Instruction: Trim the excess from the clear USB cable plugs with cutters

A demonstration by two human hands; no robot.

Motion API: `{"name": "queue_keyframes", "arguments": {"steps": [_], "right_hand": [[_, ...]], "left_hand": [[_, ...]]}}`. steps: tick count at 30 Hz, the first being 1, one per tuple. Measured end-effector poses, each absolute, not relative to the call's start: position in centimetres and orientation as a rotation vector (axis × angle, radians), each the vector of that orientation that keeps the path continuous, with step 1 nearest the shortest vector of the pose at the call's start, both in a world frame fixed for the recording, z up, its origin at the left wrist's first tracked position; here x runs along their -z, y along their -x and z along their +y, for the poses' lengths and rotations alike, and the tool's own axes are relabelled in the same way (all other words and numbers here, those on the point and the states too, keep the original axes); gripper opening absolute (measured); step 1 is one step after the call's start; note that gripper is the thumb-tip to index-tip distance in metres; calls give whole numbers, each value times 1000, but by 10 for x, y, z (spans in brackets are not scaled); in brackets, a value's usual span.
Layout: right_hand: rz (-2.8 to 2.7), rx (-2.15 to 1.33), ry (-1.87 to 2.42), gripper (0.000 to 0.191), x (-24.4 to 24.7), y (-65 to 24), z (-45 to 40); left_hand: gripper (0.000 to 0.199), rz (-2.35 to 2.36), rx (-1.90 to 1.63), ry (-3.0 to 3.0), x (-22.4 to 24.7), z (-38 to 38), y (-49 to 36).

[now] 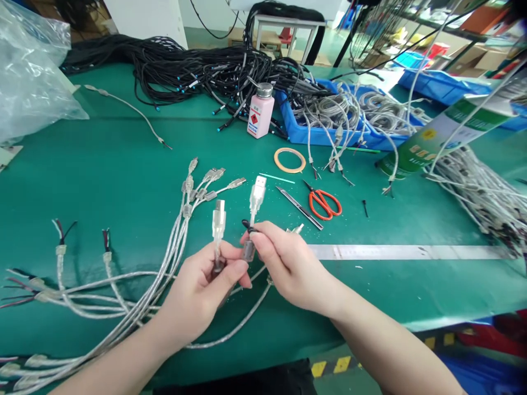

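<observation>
Near the front middle of the green table, my left hand (pixel 201 293) is closed on a clear cable, whose USB connector (pixel 219 219) stands up above the fingers. My right hand (pixel 290 263) pinches a small black tie (pixel 249 227) at the neck of a second USB connector (pixel 257 195), which points up beside the first. A grey ferrite bead (pixel 248 251) hangs just below the tie, between the two hands. Further down, the cables pass behind my fingers and are partly hidden. Left of my hands lies a bundle of clear cables (pixel 171 241) with connectors at the top and bare wire ends at left.
Red-handled scissors (pixel 325 204), a knife (pixel 300 207) and a tape roll (pixel 290 161) lie beyond my right hand. A steel ruler (pixel 382 252) stretches right. Behind stand a pink bottle (pixel 261 112), a blue cable bin (pixel 298 131) and a green can (pixel 444 134); black cables (pixel 177 66) line the back.
</observation>
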State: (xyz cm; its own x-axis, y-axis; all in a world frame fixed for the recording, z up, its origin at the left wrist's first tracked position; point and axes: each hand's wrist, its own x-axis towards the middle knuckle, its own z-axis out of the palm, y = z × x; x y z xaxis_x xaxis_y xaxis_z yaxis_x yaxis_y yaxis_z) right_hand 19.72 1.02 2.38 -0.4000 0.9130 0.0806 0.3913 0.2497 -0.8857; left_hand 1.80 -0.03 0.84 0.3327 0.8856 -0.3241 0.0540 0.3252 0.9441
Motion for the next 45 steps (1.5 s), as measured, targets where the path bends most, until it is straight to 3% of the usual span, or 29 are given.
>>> {"name": "queue_keyframes", "arguments": {"steps": [2, 7, 13, 16, 21, 29, 40, 42, 45], "right_hand": [[-1879, -1105, 1193, 30, -25, -199, 12], [-1899, -1352, 1073, 25, -27, -199, 7], [-1922, -1173, 1152, 16, -22, -194, 5], [-1883, -1085, 1216, 26, -21, -196, 10], [-1781, -1275, 1254, 35, -24, -204, 19], [-1581, -600, 1568, 40, -25, -220, 27], [-1437, -553, 1465, 32, -33, -222, 22], [-1465, -608, 1492, 27, -35, -222, 23], [-1584, -972, 1422, 23, -36, -217, 21]], "left_hand": [[17, 1127, -710, -1101, -10, 0, -19], [15, 1196, -801, -1154, -11, 2, -18], [9, 1206, -829, -1283, -12, -6, -21], [13, 1205, -782, -1271, -11, -6, -20], [21, 1223, -741, -1104, -11, 1, -20], [23, 1258, -735, -1057, -9, 1, -21], [23, 1075, -764, -1073, -3, 1, -18], [27, 1026, -763, -1094, -4, 1, -17], [30, 921, -732, -1079, -9, -1, -18]]}}
